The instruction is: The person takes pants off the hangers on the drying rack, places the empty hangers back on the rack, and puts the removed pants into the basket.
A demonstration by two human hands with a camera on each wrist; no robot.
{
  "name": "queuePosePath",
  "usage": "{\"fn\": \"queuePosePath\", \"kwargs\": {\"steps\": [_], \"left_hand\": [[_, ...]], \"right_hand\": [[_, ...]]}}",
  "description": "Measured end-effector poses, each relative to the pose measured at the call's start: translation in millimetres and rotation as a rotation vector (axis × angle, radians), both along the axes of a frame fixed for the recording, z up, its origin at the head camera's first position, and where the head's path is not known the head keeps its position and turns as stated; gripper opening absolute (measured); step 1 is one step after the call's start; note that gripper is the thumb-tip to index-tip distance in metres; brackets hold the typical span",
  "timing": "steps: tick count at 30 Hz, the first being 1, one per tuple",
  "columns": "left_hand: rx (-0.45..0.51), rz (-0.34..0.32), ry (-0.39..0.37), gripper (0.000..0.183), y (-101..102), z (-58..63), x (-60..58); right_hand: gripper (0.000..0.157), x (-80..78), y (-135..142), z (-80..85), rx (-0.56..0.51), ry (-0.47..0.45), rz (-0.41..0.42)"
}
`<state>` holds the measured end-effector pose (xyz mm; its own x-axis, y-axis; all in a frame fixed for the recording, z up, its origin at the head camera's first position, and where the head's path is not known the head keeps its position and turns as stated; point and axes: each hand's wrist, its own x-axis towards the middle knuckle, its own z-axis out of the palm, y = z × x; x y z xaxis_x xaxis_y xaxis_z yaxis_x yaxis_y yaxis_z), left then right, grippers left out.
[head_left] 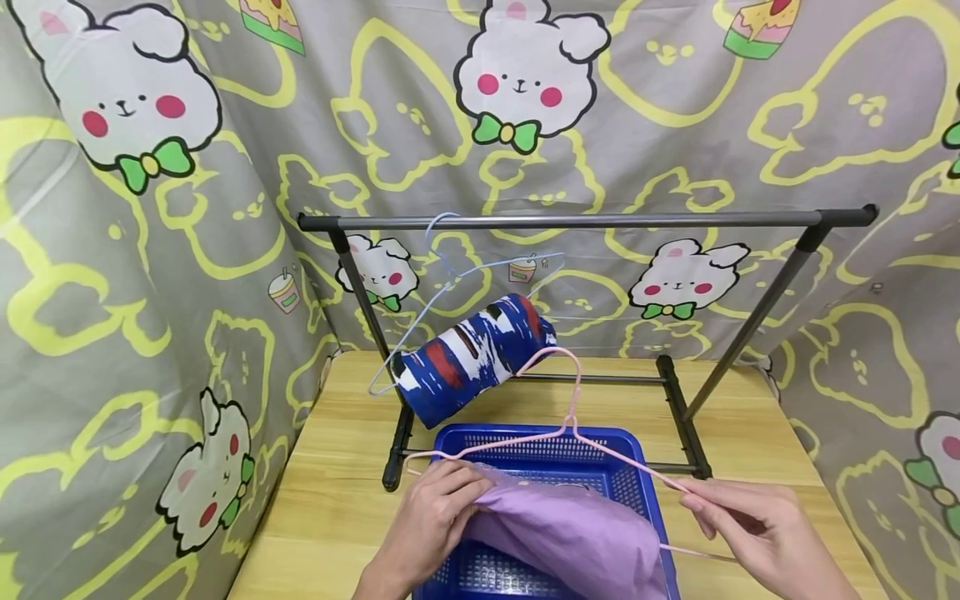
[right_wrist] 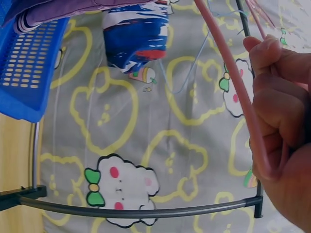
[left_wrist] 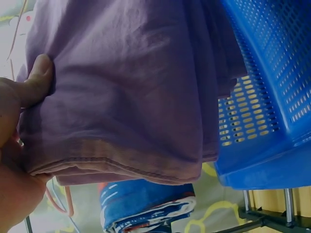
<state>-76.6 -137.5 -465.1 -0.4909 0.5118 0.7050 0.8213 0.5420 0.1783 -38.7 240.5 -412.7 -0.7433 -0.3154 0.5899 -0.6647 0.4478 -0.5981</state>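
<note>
A purple cloth garment [head_left: 562, 533] drapes over the lower bar of a pink hanger [head_left: 573, 408], above a blue basket [head_left: 637, 450]. My left hand [head_left: 435, 512] pinches the garment near the hanger's left end; in the left wrist view its thumb [left_wrist: 41, 73] lies on the cloth above a stitched hem. At the hanger's right shoulder, my right hand [head_left: 757, 521] grips the pink wire between thumb and fingers. The right wrist view shows the hanger's end [right_wrist: 272, 170] beside the palm.
Behind the basket stands a dark metal rack [head_left: 600, 221]. From its bar hangs a light blue hanger [head_left: 442, 292] carrying a folded blue, red and white garment [head_left: 472, 358]. A patterned curtain [head_left: 420, 100] surrounds the wooden table [head_left: 315, 467].
</note>
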Motion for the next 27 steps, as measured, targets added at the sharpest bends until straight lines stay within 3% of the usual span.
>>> {"fn": "queuePosePath", "kwargs": {"steps": [6, 11, 16, 22, 27], "left_hand": [[0.023, -0.004, 0.048, 0.018, 2, 4.7, -1.2], [0.014, -0.026, 0.118, 0.020, 9, 10.5, -1.8], [0.049, -0.016, 0.175, 0.021, 15, 17.5, 0.3], [0.066, 0.000, 0.199, 0.020, 19, 24.0, 2.5], [0.082, -0.011, 0.178, 0.019, 16, 28.2, 6.1]], "right_hand": [[0.033, -2.1, -13, 16.1, -0.001, 0.099, 0.034], [0.035, -12.0, -26, 12.8, 0.103, 0.145, 0.060], [0.047, -14.5, -30, 3.1, 0.134, 0.115, 0.021], [0.044, -13.0, -32, -9.1, 0.179, 0.066, -0.030], [0.041, -11.2, -31, -20.3, 0.152, 0.038, -0.060]]}}
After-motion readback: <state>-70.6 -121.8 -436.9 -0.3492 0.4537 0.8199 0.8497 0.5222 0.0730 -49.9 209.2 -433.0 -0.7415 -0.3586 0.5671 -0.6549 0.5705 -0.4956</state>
